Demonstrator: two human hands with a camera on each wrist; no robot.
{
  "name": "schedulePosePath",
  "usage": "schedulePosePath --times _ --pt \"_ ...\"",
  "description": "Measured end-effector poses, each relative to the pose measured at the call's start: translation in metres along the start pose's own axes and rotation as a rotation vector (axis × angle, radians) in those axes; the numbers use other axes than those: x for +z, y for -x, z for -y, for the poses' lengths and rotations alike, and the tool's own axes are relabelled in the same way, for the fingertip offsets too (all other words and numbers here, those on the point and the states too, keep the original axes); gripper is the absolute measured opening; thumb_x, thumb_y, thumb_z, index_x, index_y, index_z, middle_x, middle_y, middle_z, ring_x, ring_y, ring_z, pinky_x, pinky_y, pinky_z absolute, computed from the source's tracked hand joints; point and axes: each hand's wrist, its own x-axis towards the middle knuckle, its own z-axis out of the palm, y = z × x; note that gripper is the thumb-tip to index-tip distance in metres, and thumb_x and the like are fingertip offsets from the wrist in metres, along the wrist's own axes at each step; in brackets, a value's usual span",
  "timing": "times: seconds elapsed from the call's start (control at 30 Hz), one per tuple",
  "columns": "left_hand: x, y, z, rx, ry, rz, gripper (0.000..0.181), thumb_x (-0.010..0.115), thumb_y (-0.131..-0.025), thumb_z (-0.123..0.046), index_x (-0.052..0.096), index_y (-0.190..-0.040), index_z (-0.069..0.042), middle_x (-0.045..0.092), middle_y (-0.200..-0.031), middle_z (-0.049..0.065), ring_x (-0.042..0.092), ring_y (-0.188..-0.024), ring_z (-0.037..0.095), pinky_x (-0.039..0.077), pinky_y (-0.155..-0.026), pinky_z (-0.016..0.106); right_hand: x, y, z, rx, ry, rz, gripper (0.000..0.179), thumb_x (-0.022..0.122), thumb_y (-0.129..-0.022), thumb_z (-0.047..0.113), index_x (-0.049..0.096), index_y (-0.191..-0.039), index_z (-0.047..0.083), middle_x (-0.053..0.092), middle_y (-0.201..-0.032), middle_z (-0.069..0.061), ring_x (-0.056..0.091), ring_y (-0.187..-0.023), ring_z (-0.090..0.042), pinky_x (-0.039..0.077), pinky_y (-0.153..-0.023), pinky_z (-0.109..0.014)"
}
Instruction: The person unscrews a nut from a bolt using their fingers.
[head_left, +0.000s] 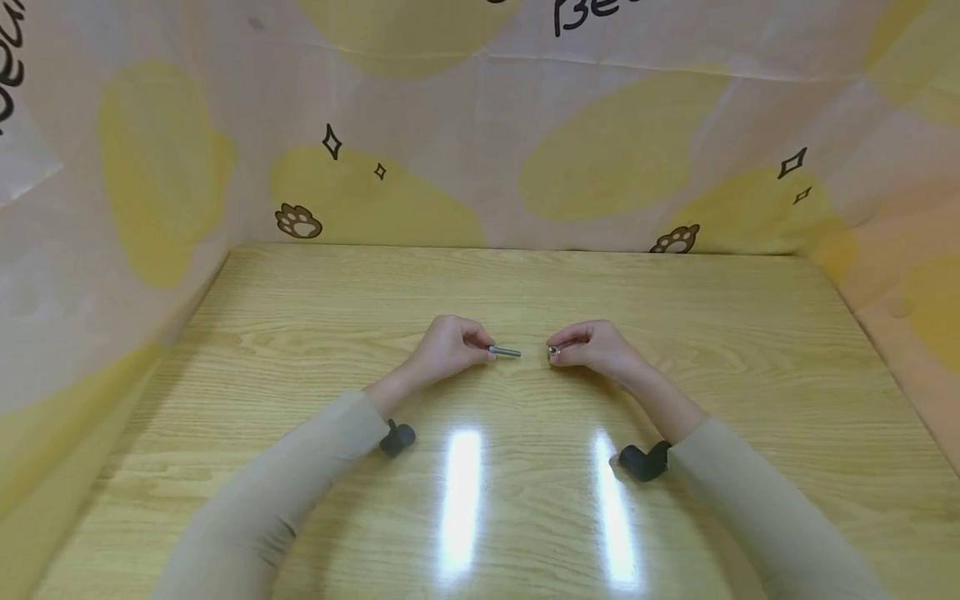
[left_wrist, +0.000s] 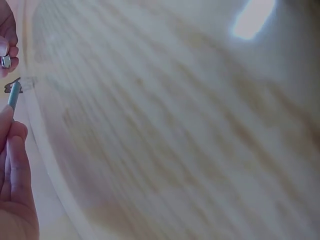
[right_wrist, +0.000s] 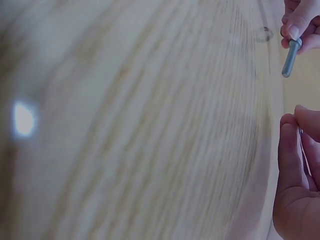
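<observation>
My left hand point(head_left: 453, 348) pinches a silver-grey bolt point(head_left: 506, 352) by its head, between thumb and fingers. The shank points right, toward the other hand, and its thread shows in the left wrist view. Across a small gap, my right hand point(head_left: 596, 348) pinches a small shiny metal nut point(head_left: 553, 352) at its fingertips. The left wrist view shows the nut point(left_wrist: 6, 61) just beyond the bolt's tip point(left_wrist: 15, 92). In the right wrist view the bolt point(right_wrist: 291, 57) hangs from the left fingers, while the right fingers point(right_wrist: 289, 145) mostly hide the nut.
Both hands are over a wooden table point(head_left: 337, 292) with two bright light reflections near its front. A printed cloth point(head_left: 480, 125) with yellow patches and paw prints walls the back and sides. Dark wrist cameras point(head_left: 645, 461) jut from the sleeves.
</observation>
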Motion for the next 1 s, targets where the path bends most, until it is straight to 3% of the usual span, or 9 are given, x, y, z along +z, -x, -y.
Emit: schedulePosePath --times 0.5,0.83,1.0 --pt "0.000 -0.002 0.005 -0.048 -0.062 0.027 0.011 0.076 -0.076 -0.006 0.071 -0.086 -0.003 0.068 -0.078 0.002 0.062 -0.071 0.010 0.051 -0.068 0.021 0.005 -0.005 0.003 -0.003 0.040 0.012 0.029 0.072 -0.077 -0.002 0.064 -0.103 -0.010 0.069 -0.081 -0.004 0.064 -0.074 -0.010 0.052 -0.067 -0.019" --pt "-0.003 -0.002 0.003 -0.041 -0.123 0.055 0.012 0.076 -0.076 -0.005 0.071 -0.088 -0.002 0.069 -0.082 0.004 0.061 -0.072 0.011 0.051 -0.069 0.022 0.011 -0.009 0.008 -0.053 0.284 -0.041 0.022 0.077 -0.074 0.004 0.071 -0.093 -0.003 0.064 -0.075 -0.003 0.055 -0.068 -0.011 0.047 -0.060 -0.020" --pt "-0.003 -0.002 0.002 -0.046 -0.137 0.060 0.013 0.076 -0.076 -0.005 0.071 -0.088 -0.002 0.068 -0.081 0.004 0.061 -0.071 0.011 0.051 -0.069 0.022 0.014 -0.010 0.008 -0.055 0.315 -0.049 0.019 0.077 -0.073 0.002 0.071 -0.091 -0.002 0.063 -0.073 -0.003 0.055 -0.067 -0.013 0.046 -0.059 -0.021"
